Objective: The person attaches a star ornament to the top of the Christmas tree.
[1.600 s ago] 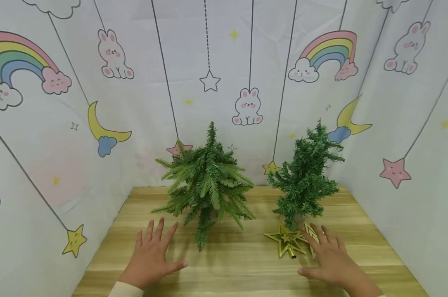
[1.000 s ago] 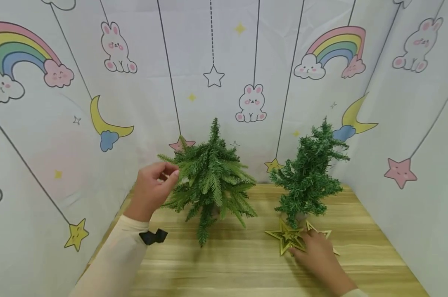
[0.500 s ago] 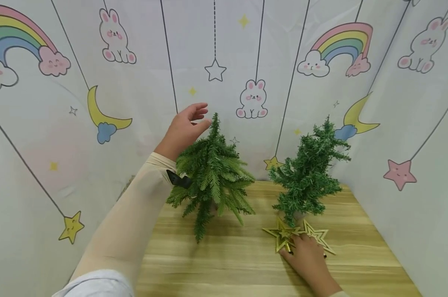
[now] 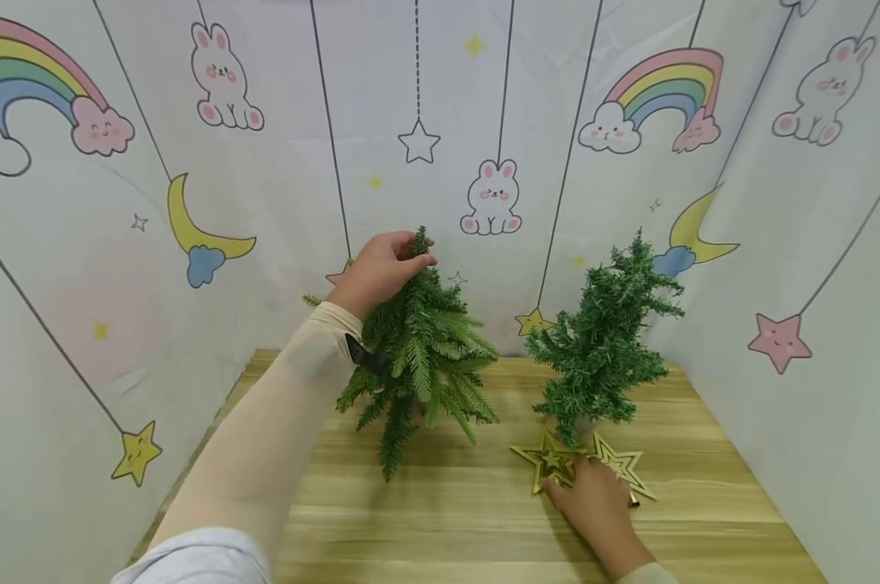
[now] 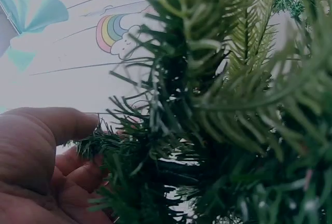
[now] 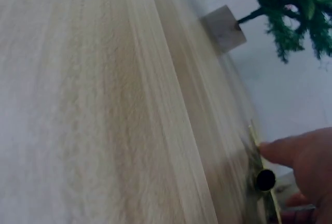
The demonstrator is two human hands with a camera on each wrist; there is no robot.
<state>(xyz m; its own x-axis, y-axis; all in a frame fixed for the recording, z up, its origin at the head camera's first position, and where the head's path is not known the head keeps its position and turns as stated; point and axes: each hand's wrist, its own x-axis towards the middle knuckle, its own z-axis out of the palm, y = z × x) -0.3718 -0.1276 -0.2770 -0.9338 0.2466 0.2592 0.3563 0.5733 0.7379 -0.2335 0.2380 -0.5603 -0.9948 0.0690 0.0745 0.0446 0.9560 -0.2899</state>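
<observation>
A small artificial Christmas tree (image 4: 425, 357) with long branches stands on the left. My left hand (image 4: 381, 269) pinches its upright top between thumb and fingers; the left wrist view shows the thumb (image 5: 78, 124) against the green tip. At the right, my right hand (image 4: 598, 504) grips the left one of two gold star tree toppers (image 4: 545, 462), which lies at the front of the second tree. The star's round hollow tube (image 6: 265, 180) shows beside the thumb in the right wrist view. Fingers cover part of this star.
A bushier small Christmas tree (image 4: 606, 357) stands at the right. The other gold star (image 4: 620, 464) lies just beyond my right hand. A wood-grain table (image 4: 425, 527) is enclosed by a printed white cloth (image 4: 301, 122) at the back and sides.
My left hand has risen from the table to the left tree's top and taken hold of it. My right hand has moved left onto the left star and gripped it.
</observation>
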